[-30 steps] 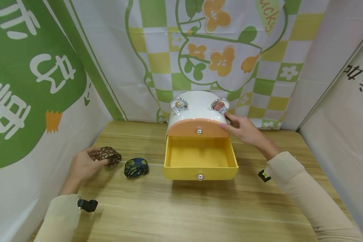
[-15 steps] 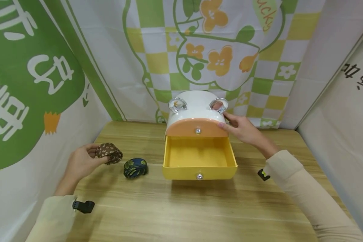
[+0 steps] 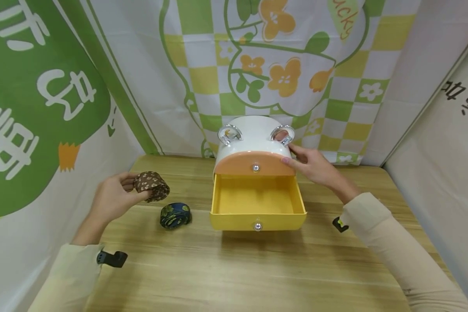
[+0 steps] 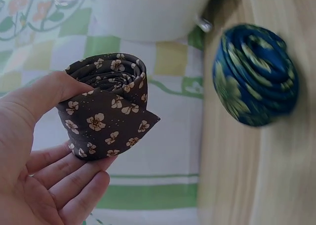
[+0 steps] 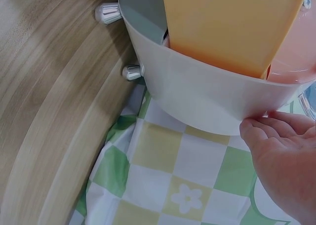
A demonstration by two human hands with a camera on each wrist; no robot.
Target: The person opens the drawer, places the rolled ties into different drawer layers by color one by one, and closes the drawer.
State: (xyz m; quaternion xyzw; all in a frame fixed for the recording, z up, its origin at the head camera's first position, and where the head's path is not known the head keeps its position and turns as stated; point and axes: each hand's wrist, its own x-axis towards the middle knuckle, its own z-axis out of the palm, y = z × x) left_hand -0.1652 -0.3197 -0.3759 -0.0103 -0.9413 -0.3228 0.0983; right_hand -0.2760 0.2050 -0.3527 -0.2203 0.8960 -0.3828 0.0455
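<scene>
My left hand point(image 3: 115, 197) pinches a rolled brown tie with cream flowers point(image 3: 152, 185) point(image 4: 108, 109) between thumb and fingers, lifted a little above the wooden table point(image 3: 234, 268). A rolled dark blue tie point(image 3: 174, 215) point(image 4: 254, 74) lies on the table just right of it. In the middle stands a white cabinet with two silver ear handles point(image 3: 255, 134); its yellow lower drawer point(image 3: 257, 206) is pulled out and holds nothing I can see, and the orange upper drawer point(image 3: 255, 164) is closed. My right hand point(image 3: 313, 164) point(image 5: 281, 151) rests with straight fingers on the cabinet's right side.
Printed cloth walls close in the table on the left, back and right. A checked cloth point(image 5: 182, 175) hangs behind the cabinet. Bare table runs in front of the yellow drawer to the near edge.
My left hand has lifted the brown tie off the table and carried it up and to the right, toward the cabinet. The right hand and drawers have stayed put.
</scene>
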